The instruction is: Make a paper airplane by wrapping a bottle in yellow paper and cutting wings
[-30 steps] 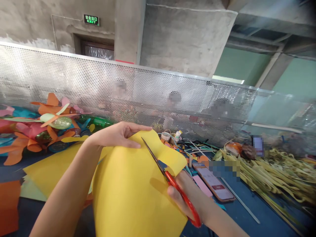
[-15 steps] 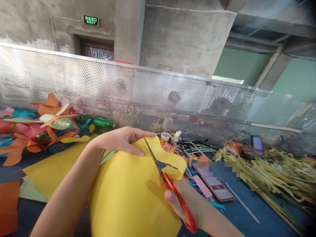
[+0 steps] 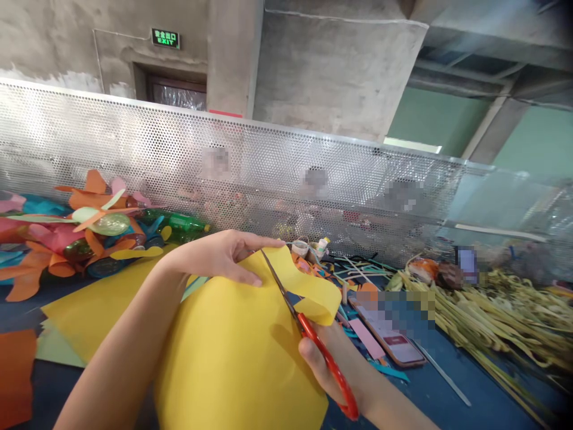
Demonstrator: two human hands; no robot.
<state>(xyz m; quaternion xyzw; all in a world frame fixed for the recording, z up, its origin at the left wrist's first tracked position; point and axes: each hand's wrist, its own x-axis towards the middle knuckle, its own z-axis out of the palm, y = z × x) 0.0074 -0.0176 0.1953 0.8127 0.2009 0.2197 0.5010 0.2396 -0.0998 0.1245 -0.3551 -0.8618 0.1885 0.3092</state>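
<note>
A large sheet of yellow paper curves up in front of me. My left hand pinches its top edge between thumb and fingers. In my right hand is a pair of red-handled scissors, the thumb showing on the near side and the other fingers hidden behind the handles and paper. The blades point up and left into the sheet, just right of my left thumb. A partly cut yellow strip curls away on the right side of the blades.
Paper pinwheels on plastic bottles pile up at the left, beside more yellow paper and orange paper. At the right lie a phone, paper scraps and dried husks. A perforated metal screen stands behind, with people beyond it.
The yellow strip's curl has shifted slightly right, and the sheet's lower left edge has spread a little left. Both hands and the scissors stay almost in place.
</note>
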